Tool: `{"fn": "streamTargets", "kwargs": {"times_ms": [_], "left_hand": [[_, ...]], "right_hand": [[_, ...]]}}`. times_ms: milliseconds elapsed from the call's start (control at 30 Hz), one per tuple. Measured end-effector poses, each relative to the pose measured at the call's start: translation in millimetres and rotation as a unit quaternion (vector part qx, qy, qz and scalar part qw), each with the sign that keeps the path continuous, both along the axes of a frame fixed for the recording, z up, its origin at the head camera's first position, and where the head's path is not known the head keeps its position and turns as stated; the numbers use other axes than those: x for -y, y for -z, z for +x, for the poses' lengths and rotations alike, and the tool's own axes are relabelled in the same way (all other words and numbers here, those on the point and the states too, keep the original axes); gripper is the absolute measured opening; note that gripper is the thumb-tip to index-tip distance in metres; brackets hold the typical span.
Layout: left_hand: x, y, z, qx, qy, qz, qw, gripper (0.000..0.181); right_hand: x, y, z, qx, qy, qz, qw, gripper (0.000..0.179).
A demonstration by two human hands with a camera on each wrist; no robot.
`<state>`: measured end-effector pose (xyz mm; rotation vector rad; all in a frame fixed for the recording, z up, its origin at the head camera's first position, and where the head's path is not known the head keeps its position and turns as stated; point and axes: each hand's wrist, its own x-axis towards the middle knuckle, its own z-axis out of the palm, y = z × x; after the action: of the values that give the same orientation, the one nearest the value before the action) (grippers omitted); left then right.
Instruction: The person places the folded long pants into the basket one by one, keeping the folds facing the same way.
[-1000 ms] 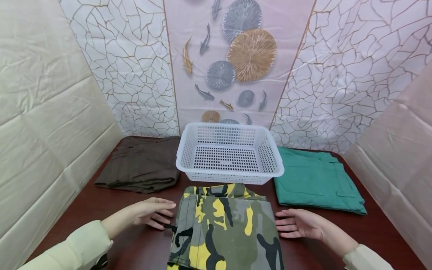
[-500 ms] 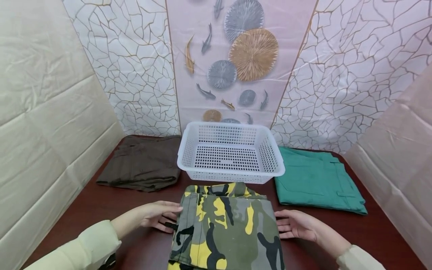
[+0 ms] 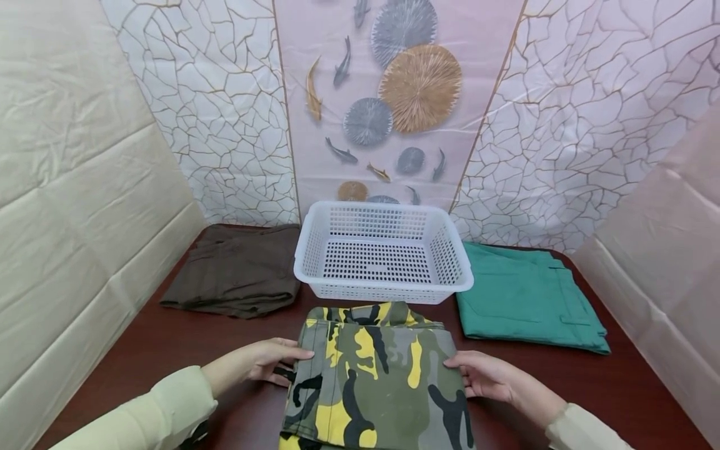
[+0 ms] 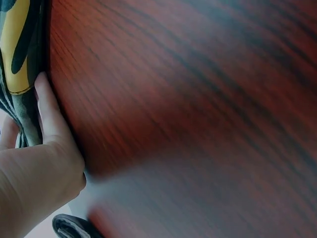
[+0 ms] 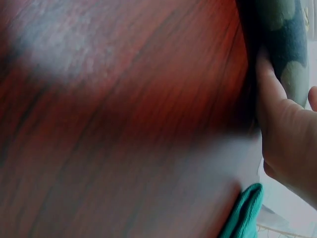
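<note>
Folded camouflage trousers (image 3: 388, 381) in grey, olive, black and yellow lie on the table at the near centre of the head view. My left hand (image 3: 270, 361) grips their left edge, thumb on top and fingers under the side. On the opposite edge my right hand (image 3: 488, 374) pinches the cloth the same way. In the left wrist view, the left fingers (image 4: 48, 106) slide low beneath the folded layers (image 4: 17, 44). The right wrist view has the right fingers (image 5: 269, 84) tucked under the rounded fold. Most fingertips are hidden by the cloth.
A white perforated plastic basket (image 3: 382, 292) stands just behind the trousers, with nothing in it. Folded dark brown trousers (image 3: 236, 272) lie at the back left, folded green trousers (image 3: 523, 297) at the back right. Fabric-covered walls (image 3: 230, 112) enclose the dark red table (image 3: 236, 400).
Both hands have moved inward from beside the camouflage trousers, and their thumbs now lie on the top at the left and right edges. The trousers, basket and other clothes stay in place.
</note>
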<state>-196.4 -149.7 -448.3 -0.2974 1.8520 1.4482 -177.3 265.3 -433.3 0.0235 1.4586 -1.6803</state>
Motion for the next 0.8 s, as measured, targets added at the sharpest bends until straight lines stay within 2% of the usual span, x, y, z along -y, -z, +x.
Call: {"fn": "streamTargets", "kwargs": {"times_ms": [167, 300, 400, 533, 633, 800], "left_hand": [[0.8, 0.5, 0.1, 0.002, -0.002, -0.004, 1.0000, 0.085], [-1.2, -2.0, -1.9, -0.006, 0.010, 0.000, 0.9999, 0.081], [-2.6, -2.3, -2.0, -0.022, 0.023, -0.002, 0.9995, 0.061], [-4.5, -2.7, -3.8, -0.071, 0.029, -0.016, 0.9969, 0.023], [-5.2, -4.8, -5.1, -0.099, 0.024, -0.019, 0.9946, 0.019], [-4.0, -9.9, -3.7, -0.107, 0.028, -0.008, 0.9939, 0.025]], "right_hand": [[6.4, 6.6, -0.3, -0.001, 0.018, 0.013, 0.9997, 0.018], [7.8, 7.6, -1.2, -0.021, 0.025, 0.064, 0.9974, 0.029], [7.1, 8.9, -1.4, -0.039, 0.025, 0.094, 0.9945, 0.039], [7.2, 9.5, -1.8, -0.058, 0.036, 0.103, 0.9923, 0.040], [9.0, 8.7, -2.1, -0.063, 0.048, 0.098, 0.9920, 0.033], [11.6, 8.4, -1.2, -0.062, 0.065, 0.078, 0.9929, 0.027]]}}
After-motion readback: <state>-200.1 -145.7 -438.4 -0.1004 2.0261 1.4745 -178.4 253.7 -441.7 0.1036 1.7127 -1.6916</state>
